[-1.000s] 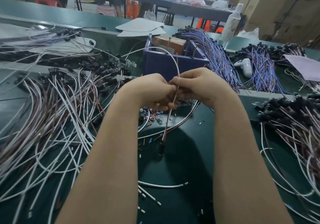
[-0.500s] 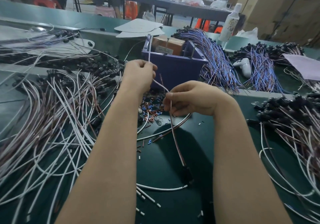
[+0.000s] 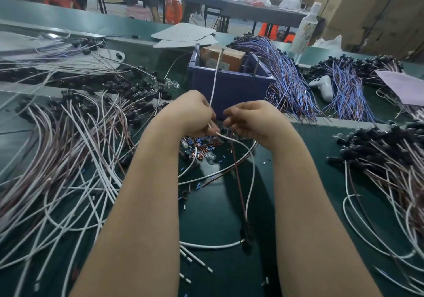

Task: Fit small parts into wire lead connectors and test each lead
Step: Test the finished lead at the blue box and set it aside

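Bench (image 3: 218, 216) heaped with wire piles (image 3: 68, 147), blue bin (image 3: 229, 95) behind | my left hand (image 3: 195, 113) grips white wire (image 3: 214, 83) | right hand (image 3: 252, 120) curled, can't tell what it holds

white bottle (image 3: 306, 30) near cardboard boxes (image 3: 371, 10)

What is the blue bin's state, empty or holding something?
Holding something: the blue bin contains a brown cardboard box, whose top shows above the rim.

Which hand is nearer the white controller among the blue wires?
Right. The right hand sits left of the controller, in front of the blue bin; the left hand is farther left, gripping a white wire.
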Tool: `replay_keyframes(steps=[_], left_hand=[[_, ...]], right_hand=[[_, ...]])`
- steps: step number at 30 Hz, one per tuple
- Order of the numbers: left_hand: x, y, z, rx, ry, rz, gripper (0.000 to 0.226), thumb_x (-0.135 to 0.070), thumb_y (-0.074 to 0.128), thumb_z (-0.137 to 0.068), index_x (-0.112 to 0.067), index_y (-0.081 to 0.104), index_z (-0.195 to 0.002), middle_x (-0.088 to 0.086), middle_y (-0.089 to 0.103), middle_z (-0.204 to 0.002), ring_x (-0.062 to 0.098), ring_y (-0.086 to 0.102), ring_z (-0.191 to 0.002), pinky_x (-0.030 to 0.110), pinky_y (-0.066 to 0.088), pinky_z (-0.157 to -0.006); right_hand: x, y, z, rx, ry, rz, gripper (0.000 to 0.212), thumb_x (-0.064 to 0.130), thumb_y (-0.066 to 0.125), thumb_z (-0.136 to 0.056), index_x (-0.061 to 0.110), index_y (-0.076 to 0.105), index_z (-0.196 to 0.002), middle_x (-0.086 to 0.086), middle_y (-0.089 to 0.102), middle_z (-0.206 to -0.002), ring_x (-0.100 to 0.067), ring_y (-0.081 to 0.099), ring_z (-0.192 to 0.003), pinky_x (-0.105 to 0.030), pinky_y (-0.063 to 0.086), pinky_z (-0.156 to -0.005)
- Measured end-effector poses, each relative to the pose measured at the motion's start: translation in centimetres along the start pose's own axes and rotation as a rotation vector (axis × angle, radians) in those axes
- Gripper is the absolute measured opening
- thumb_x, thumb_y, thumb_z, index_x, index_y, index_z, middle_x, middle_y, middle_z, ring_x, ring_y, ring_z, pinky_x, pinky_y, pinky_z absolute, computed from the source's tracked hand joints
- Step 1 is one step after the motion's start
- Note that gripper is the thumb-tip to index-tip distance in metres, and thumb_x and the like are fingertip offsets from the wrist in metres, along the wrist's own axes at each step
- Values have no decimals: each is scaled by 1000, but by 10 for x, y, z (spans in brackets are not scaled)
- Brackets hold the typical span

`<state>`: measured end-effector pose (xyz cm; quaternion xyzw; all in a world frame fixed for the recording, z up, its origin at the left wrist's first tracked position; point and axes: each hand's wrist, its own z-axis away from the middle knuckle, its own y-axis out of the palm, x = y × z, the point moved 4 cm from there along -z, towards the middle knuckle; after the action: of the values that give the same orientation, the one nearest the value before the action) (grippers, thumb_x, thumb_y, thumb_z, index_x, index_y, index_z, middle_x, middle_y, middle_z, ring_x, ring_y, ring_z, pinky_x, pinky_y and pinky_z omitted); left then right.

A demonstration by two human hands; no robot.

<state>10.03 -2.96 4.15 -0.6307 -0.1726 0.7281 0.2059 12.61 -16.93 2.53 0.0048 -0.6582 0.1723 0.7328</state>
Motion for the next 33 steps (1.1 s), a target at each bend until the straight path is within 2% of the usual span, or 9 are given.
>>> replay_keyframes(steps=[2,6,8,11,14,19,23,28,33], left_hand=[[2,4,2,111,-52,-53,20,-3,45,-97,-6,56,-80,7,70,-61,14,69,-58,27,59,-60],[4,12,8,266,-87,-246,11,-2,55,-92,-4,58,-81,11,74,-74,30,71,-91,44,56,-86],[4,15,10,311,-86,-304,13,-1,53,-93,-5,58,-82,11,74,-76,28,72,-87,39,58,-82],[2,21,13,332,-89,-301,21,0,42,-96,-6,54,-80,0,67,-55,9,67,-56,21,54,-55],[-1,20,16,309,-68,-307,22,-1,43,-96,-6,55,-78,2,64,-66,3,61,-43,17,50,-42],[-6,11,16,172,62,-507,23,-24,51,-95,-9,68,-99,7,68,-89,23,65,-85,28,49,-71],[-10,3,12,-9,146,-316,23,-18,51,-95,-6,69,-92,10,66,-77,21,53,-64,26,41,-56],[-6,-3,9,-75,86,-167,16,-8,54,-90,-5,69,-85,10,73,-82,20,66,-80,33,55,-79],[-7,-11,10,-69,50,-114,30,-11,44,-96,-4,61,-72,-5,64,-47,4,60,-47,14,43,-42]], right_hand=[[2,-5,-2,-97,-23,-178,17,6,47,-98,0,63,-95,-6,63,-65,-4,54,-44,-13,47,-48],[7,1,-4,-47,-83,-272,17,12,57,-94,0,65,-85,-3,65,-61,-6,59,-51,-14,50,-53],[7,7,-6,-12,-95,-198,14,12,62,-91,2,67,-82,-4,63,-63,-6,56,-52,-15,49,-54],[5,9,-8,-30,-98,-19,12,13,67,-87,8,69,-76,1,63,-59,-6,52,-50,-16,46,-51],[3,7,-8,-42,-66,99,13,19,71,-84,10,70,-75,5,62,-55,-6,49,-49,-16,44,-50],[3,8,-5,-24,-51,137,12,16,69,-85,8,70,-75,2,60,-55,-7,47,-50,-17,42,-50],[9,8,0,0,-96,-20,10,5,63,-88,3,67,-79,-8,62,-66,-10,53,-53,-19,49,-56],[14,3,7,60,-66,-167,17,-5,52,-92,2,67,-87,-9,71,-73,-12,68,-65,-16,54,-61],[11,-2,12,42,22,-46,19,10,44,-100,11,63,-97,-8,68,-65,-9,65,-53,-18,52,-51]])
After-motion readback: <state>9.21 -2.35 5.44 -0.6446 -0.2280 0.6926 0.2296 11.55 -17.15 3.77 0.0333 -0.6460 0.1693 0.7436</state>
